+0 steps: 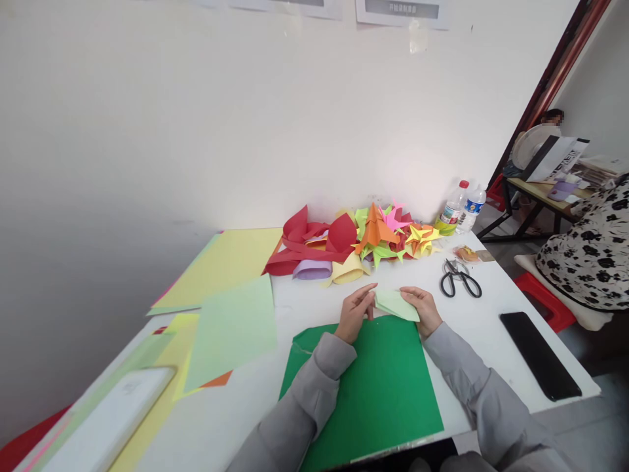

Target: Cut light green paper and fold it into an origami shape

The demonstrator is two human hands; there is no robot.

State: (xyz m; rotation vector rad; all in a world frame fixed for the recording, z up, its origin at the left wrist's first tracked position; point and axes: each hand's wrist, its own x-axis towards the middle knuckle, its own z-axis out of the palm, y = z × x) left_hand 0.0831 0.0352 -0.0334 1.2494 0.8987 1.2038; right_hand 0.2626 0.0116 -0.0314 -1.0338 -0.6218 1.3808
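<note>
A folded piece of pale green paper (394, 304) is held up over the top edge of a green sheet (388, 380). My right hand (423, 309) grips its right end, thumb on top and fingers mostly hidden behind. At the paper's left end, my left hand (354, 314) is closed with the fingertips against the edge; how firmly it pinches is hard to see. The green sheet lies flat on the white table under both forearms. Black-handled scissors (459, 280) lie to the right of my right hand.
Behind my hands is a pile of folded paper stars (376, 233) and red paper shapes (319, 239). Coloured sheets (236, 328) and a white device (113, 419) lie left. Two bottles (455, 208) and a black phone (539, 354) are right; a person (590, 255) sits beyond.
</note>
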